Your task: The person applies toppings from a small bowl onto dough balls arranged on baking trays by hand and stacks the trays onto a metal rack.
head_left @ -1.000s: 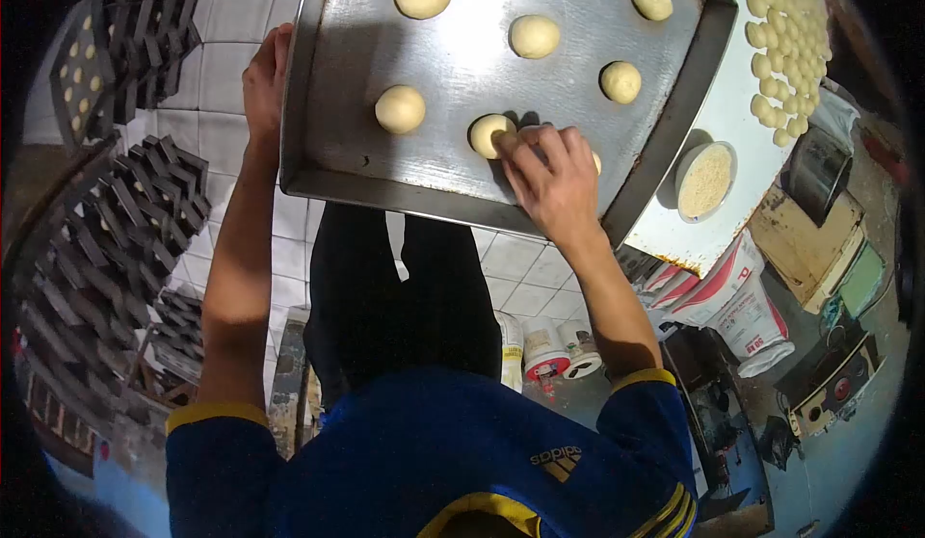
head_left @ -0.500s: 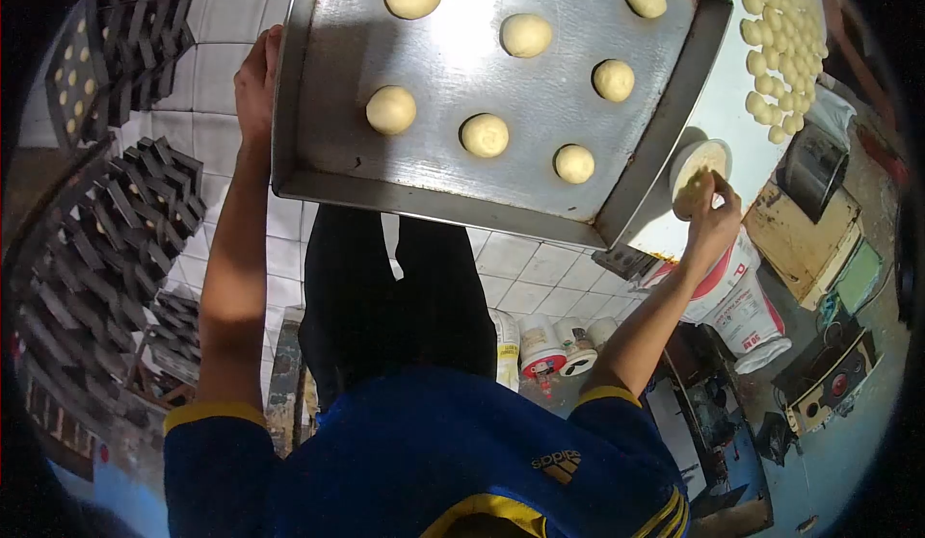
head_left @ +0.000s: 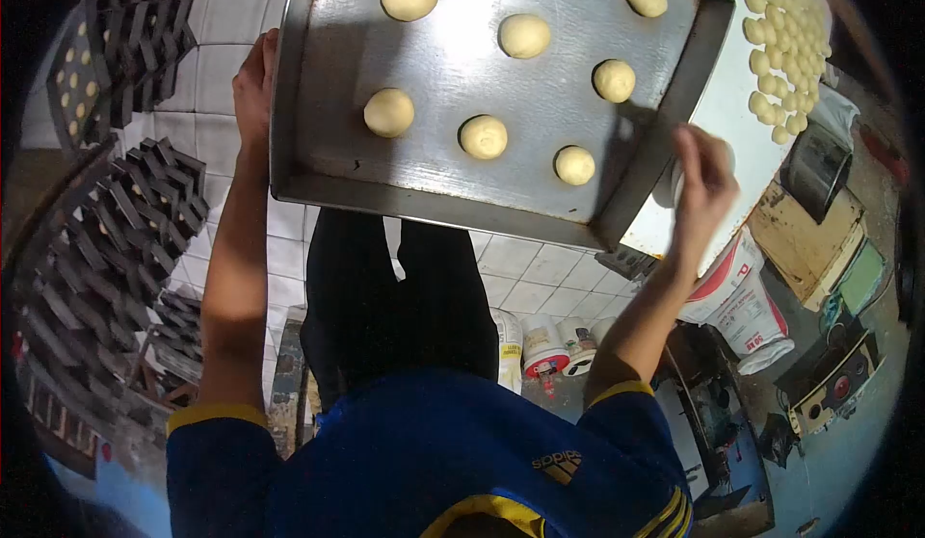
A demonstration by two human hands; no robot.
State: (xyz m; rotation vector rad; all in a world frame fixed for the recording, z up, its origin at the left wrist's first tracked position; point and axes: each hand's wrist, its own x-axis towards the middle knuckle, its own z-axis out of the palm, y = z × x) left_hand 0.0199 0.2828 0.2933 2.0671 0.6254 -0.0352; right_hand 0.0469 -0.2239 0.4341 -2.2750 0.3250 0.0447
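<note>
A deep metal baking tray (head_left: pixel 453 188) holds several round dough balls (head_left: pixel 483 137), spaced apart in it. My left hand (head_left: pixel 253 93) is closed on the tray's left rim, with its fingertips hidden behind the wall. Just outside the tray's right wall, my right hand (head_left: pixel 705 183) is raised over a small white bowl (head_left: pixel 667 187) and covers most of it. Its fingers are drawn together and slightly blurred; whatever they pinch is too small to make out.
Many small dough pieces (head_left: pixel 776 56) lie on the white table (head_left: pixel 718 119) at the right. Racks of stacked dark trays (head_left: pixel 106 239) stand at the left. White sacks (head_left: pixel 737 297), a dark pot (head_left: pixel 817 167) and several buckets (head_left: pixel 545 341) are around the table.
My right hand has lifted out of the white bowl and moved up towards the tray's right wall. My left hand stays on the rim, and the dough balls keep their places.
</note>
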